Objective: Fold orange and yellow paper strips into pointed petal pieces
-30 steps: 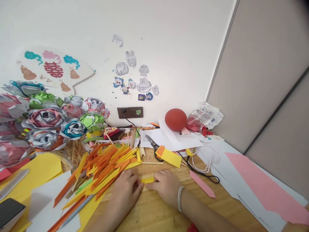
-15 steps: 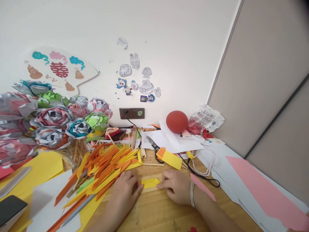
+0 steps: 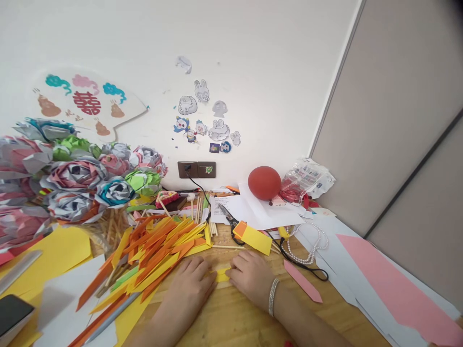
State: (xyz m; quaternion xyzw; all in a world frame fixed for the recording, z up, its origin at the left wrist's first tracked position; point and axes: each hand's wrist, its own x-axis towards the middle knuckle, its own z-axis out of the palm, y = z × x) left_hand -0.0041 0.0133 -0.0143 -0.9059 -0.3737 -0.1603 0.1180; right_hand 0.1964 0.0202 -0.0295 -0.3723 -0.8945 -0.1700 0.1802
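Between my two hands a small folded strip of yellow paper [image 3: 222, 275] lies on the wooden table [image 3: 231, 318]. My left hand [image 3: 195, 279] covers its left end, fingers pressed together on the paper. My right hand [image 3: 249, 275], with a silvery bracelet at the wrist, bends its fingers over the right end. Only the middle of the strip shows; both ends are hidden under fingers. Left of my left hand spreads a pile of folded orange and yellow paper strips [image 3: 162, 250]. Just beyond my right hand lies a flat yellow paper rectangle [image 3: 256, 239].
Scissors [image 3: 233, 224] and a red balloon [image 3: 264, 183] are at the back. A bead string [image 3: 314, 250], a black cord and a pink paper strip [image 3: 302, 280] lie to the right. Paper flowers [image 3: 77, 173] crowd the left; a phone-like black device [image 3: 14, 313] is at the left edge.
My right hand has moved left, closer to my left hand, and now covers more of the yellow strip. My left hand has flattened over its end.
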